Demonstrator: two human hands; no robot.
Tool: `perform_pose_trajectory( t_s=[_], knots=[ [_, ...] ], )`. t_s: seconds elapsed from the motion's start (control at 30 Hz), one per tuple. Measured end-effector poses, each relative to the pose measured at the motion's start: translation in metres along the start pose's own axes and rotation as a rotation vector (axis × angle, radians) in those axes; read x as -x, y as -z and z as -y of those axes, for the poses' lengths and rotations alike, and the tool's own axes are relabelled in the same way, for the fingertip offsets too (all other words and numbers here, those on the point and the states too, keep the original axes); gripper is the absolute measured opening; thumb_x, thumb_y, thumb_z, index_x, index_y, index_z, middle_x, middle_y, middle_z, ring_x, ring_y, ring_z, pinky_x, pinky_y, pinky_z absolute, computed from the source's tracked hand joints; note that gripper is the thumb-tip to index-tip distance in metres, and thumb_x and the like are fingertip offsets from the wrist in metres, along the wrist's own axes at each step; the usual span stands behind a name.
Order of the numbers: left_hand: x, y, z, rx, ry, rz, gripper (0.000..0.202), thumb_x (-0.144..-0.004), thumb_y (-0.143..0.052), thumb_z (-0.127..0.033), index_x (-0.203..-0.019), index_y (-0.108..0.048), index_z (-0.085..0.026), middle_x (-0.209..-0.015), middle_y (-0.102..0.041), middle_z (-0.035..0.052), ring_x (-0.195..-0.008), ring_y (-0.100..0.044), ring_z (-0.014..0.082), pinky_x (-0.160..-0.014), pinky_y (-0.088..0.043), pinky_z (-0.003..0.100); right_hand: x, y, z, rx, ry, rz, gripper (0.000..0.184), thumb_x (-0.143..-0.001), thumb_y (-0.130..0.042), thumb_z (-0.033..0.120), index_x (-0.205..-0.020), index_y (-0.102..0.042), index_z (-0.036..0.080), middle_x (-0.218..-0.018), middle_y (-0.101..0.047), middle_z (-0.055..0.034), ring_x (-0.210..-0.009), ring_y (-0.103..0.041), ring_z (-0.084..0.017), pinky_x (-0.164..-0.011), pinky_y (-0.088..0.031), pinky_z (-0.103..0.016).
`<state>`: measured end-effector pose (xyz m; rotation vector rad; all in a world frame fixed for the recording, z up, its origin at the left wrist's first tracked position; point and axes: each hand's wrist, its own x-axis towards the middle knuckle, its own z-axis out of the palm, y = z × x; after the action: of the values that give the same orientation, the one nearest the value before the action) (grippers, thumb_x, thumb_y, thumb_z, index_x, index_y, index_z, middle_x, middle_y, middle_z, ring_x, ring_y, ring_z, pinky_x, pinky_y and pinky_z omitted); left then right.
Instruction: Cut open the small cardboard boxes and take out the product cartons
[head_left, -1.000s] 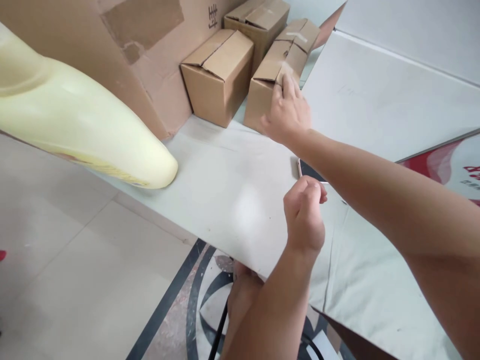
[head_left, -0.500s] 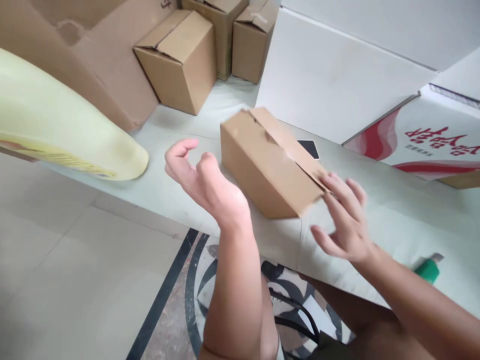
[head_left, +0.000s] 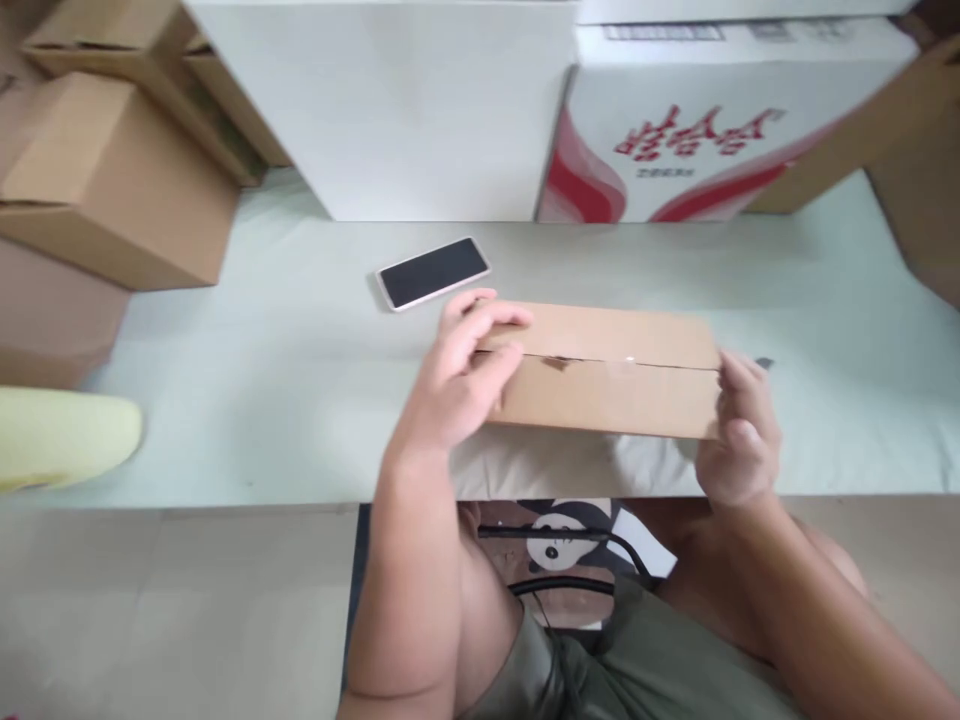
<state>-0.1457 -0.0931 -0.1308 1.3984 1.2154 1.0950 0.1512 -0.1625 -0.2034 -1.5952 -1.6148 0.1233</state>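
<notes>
Brown cartons: four — one under hands (head_left: pixel 607 375), three stacked at left (head_left: pixel 112 190). White cartons: two (head_left: pixel 390 110). Phone: one (head_left: pixel 433 272). Yellow object: one (head_left: pixel 64 438). Hands: two (head_left: pixel 461 375).

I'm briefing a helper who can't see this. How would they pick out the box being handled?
On the pale table, at its near edge, lies a flat brown cardboard box just right of the phone. Unlike the other cartons, the left hand and right hand grip its ends.

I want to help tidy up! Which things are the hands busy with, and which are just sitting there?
Busy with: cardboard box, held by left hand and right hand.

Just sitting: phone, white carton, red-and-white carton, brown boxes, yellow thing.
</notes>
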Motion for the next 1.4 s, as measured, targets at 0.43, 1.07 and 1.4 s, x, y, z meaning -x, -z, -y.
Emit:
perform_pose_trajectory(
  t_s=[0.43, 1.07, 1.4],
  knots=[
    [-0.018, -0.055, -0.008, -0.077, -0.026, -0.038, 0.014, -0.079, -0.074, -0.025, -0.093, -0.075, -0.023, -0.138, -0.064, 0.0046, -0.151, -0.044, 0.0386, -0.128, -0.032, 0.053, -0.021, 0.065, -0.061, 0.423, -0.612, 0.490, 0.078, -0.086, -0.058, 0.058, -0.154, -0.046, 0.021, -0.091, -0.070, -0.0087, -0.076, -0.061, -0.026, -0.060, -0.035, -0.032],
    [-0.016, -0.071, -0.016, -0.412, -0.181, 0.173, 0.029, -0.083, -0.053, -0.026, -0.108, -0.066, -0.026, -0.125, -0.063, 0.0073, -0.120, -0.061, 0.0283, -0.099, -0.057, 0.045, -0.047, 0.053, -0.039, -0.752, -0.645, -0.389, 0.049, -0.072, -0.059, 0.035, -0.118, -0.043, 0.031, -0.091, -0.061, 0.0046, -0.068, -0.067, -0.013, -0.065, -0.056, -0.029],
    [0.010, -0.087, -0.049, -0.647, -0.160, 0.169, 0.035, -0.082, -0.074, -0.033, -0.116, -0.066, -0.028, -0.135, -0.053, 0.0060, -0.130, -0.055, 0.0284, -0.112, -0.052, 0.047, -0.052, 0.060, -0.052, -0.828, -0.514, -0.698, 0.040, -0.051, -0.058, 0.024, -0.090, -0.047, 0.026, -0.056, -0.055, 0.0102, -0.051, -0.054, -0.009, -0.053, -0.045, -0.019]
  ],
)
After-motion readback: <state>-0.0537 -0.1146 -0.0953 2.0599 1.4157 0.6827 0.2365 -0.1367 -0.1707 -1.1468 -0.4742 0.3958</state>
